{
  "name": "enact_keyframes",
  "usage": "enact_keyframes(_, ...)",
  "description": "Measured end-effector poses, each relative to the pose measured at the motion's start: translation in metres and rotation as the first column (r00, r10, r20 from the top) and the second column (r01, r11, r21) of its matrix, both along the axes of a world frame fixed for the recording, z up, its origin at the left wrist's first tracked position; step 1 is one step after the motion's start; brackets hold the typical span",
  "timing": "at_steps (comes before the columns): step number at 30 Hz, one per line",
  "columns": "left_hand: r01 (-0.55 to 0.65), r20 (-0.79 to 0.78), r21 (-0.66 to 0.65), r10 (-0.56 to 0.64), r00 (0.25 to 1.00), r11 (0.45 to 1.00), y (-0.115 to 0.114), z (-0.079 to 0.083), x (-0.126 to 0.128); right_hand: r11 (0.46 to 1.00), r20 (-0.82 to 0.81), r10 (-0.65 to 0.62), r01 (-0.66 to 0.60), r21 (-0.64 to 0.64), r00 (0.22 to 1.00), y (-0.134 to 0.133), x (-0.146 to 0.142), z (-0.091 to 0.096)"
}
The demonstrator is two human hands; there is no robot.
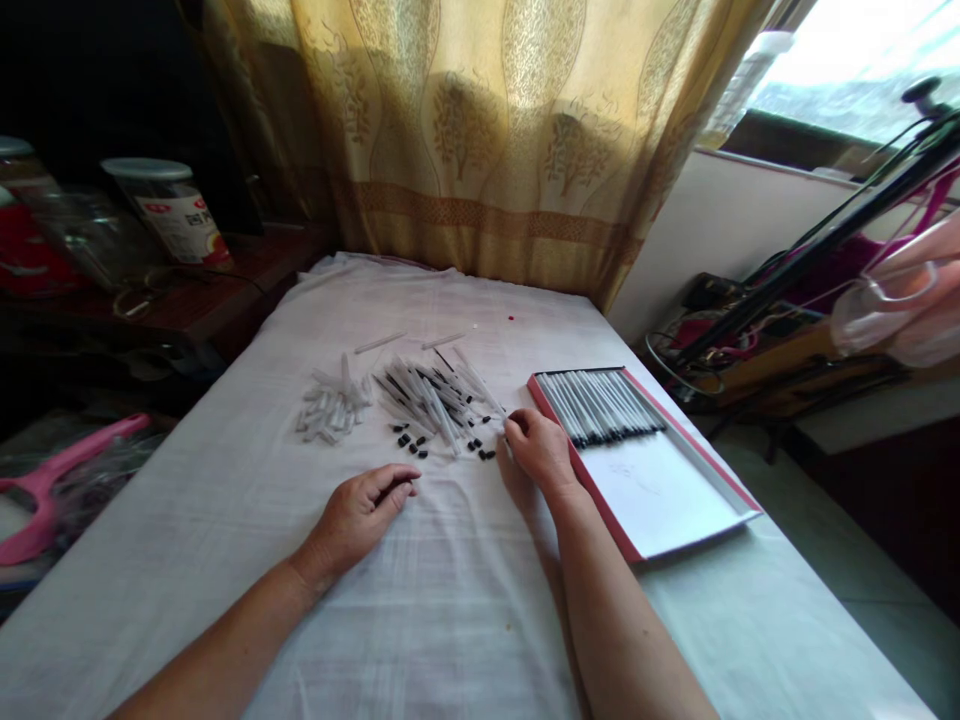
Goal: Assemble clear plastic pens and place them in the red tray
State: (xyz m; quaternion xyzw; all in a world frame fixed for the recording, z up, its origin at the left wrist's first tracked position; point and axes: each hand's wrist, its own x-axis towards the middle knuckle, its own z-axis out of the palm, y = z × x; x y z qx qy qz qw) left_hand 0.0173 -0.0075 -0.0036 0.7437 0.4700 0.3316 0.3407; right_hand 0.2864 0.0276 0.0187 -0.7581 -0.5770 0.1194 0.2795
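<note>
My left hand (360, 512) rests on the white cloth (450, 600), fingers curled around a small dark part that I cannot name. My right hand (536, 448) lies curled at the right edge of a loose pile of clear pen tubes (431, 392), its fingertips pinched near small black caps (480, 448). A smaller heap of clear caps (330, 405) sits to the left of the pile. A shallow red-rimmed white tray (675, 500) lies right of my right hand, holding a neat row of assembled pens (600, 405).
A patterned gold curtain (487, 150) hangs behind the table. Plastic jars (176, 210) stand on a dark shelf at the left. A pink plastic object (52, 480) lies low left. Cables and a black stand (825, 240) crowd the right side.
</note>
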Motion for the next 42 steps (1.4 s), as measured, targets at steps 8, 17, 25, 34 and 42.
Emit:
enact_keyframes(8, -0.252, 0.039, 0.414, 0.259, 0.965, 0.875, -0.002, -0.002, -0.005, 0.965, -0.725, 0.263, -0.181, 0.191, 0.637, 0.002, -0.006, 0.008)
enact_keyframes(17, -0.033, -0.179, 0.481, 0.135, 0.975, 0.876, -0.001, -0.003, -0.007, 0.881, -0.788, 0.397, -0.437, 0.183, 0.470, -0.007, -0.034, 0.018)
enact_keyframes(25, -0.187, -0.087, 0.263, 0.216, 0.972, 0.946, 0.001, -0.008, -0.009, 0.983, -0.115, 0.151, -0.137, 0.119, 0.982, 0.002, -0.025, -0.006)
enact_keyframes(34, -0.182, -0.109, 0.249, 0.215, 0.970, 0.951, 0.000, -0.006, -0.010, 0.992, 0.205, 0.118, -0.105, -0.074, 0.972, 0.003, -0.037, -0.008)
enact_keyframes(42, -0.181, -0.062, 0.237, 0.201, 0.978, 0.954, 0.000, -0.001, -0.008, 0.959, -0.270, 0.092, -0.013, 0.283, 0.959, 0.007, -0.015, 0.002)
